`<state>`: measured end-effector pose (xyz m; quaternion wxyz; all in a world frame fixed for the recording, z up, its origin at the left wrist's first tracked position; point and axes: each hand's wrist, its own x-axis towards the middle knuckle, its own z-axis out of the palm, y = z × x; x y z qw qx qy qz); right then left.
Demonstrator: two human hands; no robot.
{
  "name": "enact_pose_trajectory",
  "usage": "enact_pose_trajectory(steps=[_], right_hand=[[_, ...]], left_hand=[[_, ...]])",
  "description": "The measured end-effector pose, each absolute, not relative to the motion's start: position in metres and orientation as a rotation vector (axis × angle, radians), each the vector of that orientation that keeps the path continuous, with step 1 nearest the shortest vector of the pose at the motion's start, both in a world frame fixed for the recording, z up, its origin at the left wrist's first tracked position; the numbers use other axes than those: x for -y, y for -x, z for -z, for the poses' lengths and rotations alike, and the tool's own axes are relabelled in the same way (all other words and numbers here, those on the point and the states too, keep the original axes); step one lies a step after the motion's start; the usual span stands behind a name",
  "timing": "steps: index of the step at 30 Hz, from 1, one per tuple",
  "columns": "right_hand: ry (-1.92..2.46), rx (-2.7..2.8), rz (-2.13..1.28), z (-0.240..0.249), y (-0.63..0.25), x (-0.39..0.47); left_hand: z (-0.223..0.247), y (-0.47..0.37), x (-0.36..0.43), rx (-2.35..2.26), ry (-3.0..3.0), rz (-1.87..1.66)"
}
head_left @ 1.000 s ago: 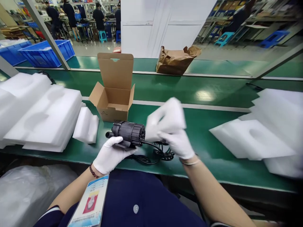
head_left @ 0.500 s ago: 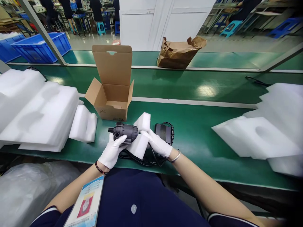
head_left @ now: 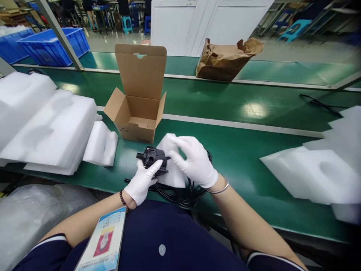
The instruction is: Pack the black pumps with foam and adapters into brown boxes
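One green bench, bearing an open carton, flaps spread, and a white foam block near the front edge. Right hand over the foam, thumb and finger bowed apart; cannot tell whether the tips pinch anything. Left hand closed around a black pump, in front of the carton, right end meeting the foam, coiled black cable nearby.
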<state>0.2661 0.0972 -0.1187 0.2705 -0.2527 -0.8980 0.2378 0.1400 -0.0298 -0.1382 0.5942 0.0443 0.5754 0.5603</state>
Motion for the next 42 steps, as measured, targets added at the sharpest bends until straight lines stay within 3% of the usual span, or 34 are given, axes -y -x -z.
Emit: enact_pose_trajectory(steps=[5,10,13,16,20,25,29,33,38,42], right_hand=[[-0.055,3.025,-0.567,0.087,-0.217,-0.097],[-0.092,2.979,-0.674,0.104,-0.212,-0.104],[-0.001,2.924,-0.703,0.11,-0.222,-0.107],[0.029,2.905,-0.729,0.111,-0.224,-0.106],[0.012,2.927,-0.738,0.112,-0.217,-0.105],[0.045,3.003,-0.714,0.107,-0.214,-0.103],[0.142,3.101,-0.684,0.102,-0.203,-0.096],[0.18,3.193,-0.542,0.102,-0.183,-0.088],[0.018,3.178,-0.524,0.101,-0.189,-0.096],[-0.074,3.148,-0.591,0.105,-0.204,-0.102]], left_hand=[[0.149,-0.146,0.028,-1.382,-0.165,-1.366],[0.137,-0.115,0.054,-1.41,-0.651,-1.203],[0.118,-0.068,0.09,-1.928,-1.017,-1.391],[0.115,-0.011,0.114,-2.427,-0.994,-1.69],[0.15,0.023,0.107,-2.049,-0.818,-1.528],[0.184,-0.021,0.078,-1.732,-0.806,-1.331],[0.183,-0.055,0.074,-1.498,-0.866,-1.213],[0.18,-0.061,0.079,-1.646,-0.991,-1.066],[0.181,-0.057,0.074,-1.344,-1.016,-1.277],[0.184,-0.058,0.06,-1.3,-0.976,-1.228]])
